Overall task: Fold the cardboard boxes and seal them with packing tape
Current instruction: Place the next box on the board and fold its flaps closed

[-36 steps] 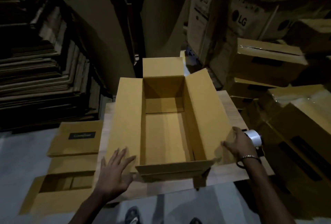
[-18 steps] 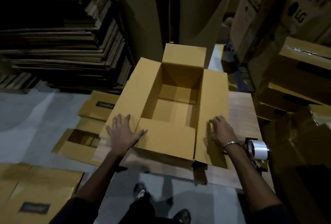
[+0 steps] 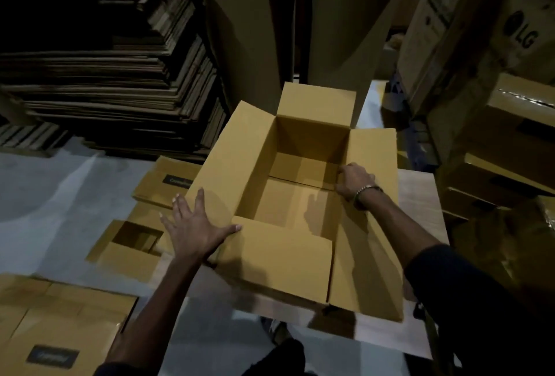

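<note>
Head view: left hand point(image 3: 196, 227) lay splayed flat on the open box's point(image 3: 300, 195) left flap; right hand point(image 3: 354, 179) (bracelet at wrist) curled over the right wall's edge.

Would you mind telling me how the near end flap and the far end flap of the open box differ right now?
The near end flap is folded in and lies nearly flat over the opening; the far end flap stands upright. The left hand has its thumb against the near end flap's corner, while nothing touches the far end flap; the right hand is at the right long flap. Both are plain brown cardboard and look alike in size.
</note>
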`<act>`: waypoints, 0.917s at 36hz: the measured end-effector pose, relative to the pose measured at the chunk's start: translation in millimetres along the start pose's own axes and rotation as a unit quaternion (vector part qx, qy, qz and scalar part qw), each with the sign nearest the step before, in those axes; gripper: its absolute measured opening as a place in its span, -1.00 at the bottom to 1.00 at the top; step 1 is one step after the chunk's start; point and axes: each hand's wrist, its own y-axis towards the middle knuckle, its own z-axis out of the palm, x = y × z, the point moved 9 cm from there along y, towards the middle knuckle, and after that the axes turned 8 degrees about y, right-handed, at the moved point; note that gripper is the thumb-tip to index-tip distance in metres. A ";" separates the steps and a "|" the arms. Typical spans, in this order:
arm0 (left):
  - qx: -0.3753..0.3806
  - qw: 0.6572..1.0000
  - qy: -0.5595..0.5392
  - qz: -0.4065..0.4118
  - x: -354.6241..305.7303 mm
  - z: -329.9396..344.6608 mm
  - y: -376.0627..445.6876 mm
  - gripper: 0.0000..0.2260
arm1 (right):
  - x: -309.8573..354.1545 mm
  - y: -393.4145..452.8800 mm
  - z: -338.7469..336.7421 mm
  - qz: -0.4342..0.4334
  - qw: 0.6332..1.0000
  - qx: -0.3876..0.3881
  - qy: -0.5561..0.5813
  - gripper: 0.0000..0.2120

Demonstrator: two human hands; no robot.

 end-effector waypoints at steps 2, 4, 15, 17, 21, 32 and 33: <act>0.014 1.000 0.005 -0.009 -2.1 -0.8 5.5 0.29 | 0.5 27.0 -5.1 0.009 1.000 0.015 0.000 -0.56; 0.037 0.999 0.017 -0.014 -5.4 -0.2 11.3 0.30 | 1.2 55.5 -12.4 0.015 0.999 0.027 0.019 -0.53; -0.007 0.999 0.039 0.021 -7.7 -5.0 26.1 0.31 | -6.7 174.1 -72.6 0.128 0.878 -0.042 0.459 -0.20; 0.001 0.999 0.043 0.016 -8.3 -8.1 27.5 0.29 | -8.5 180.7 -72.7 0.141 0.850 -0.059 0.505 -0.20; 0.004 0.999 0.034 0.017 -12.0 -17.2 27.6 0.24 | -17.1 183.2 -61.0 0.145 0.792 -0.096 0.585 -0.13; -0.095 0.986 -0.126 0.049 -31.1 -74.8 12.4 -0.19 | -5.8 102.4 -57.7 -0.067 0.953 -0.239 0.176 -0.72; -0.092 0.985 -0.139 0.052 -35.0 -79.3 10.4 -0.22 | -3.2 97.3 -45.1 -0.074 0.968 -0.203 0.126 -0.69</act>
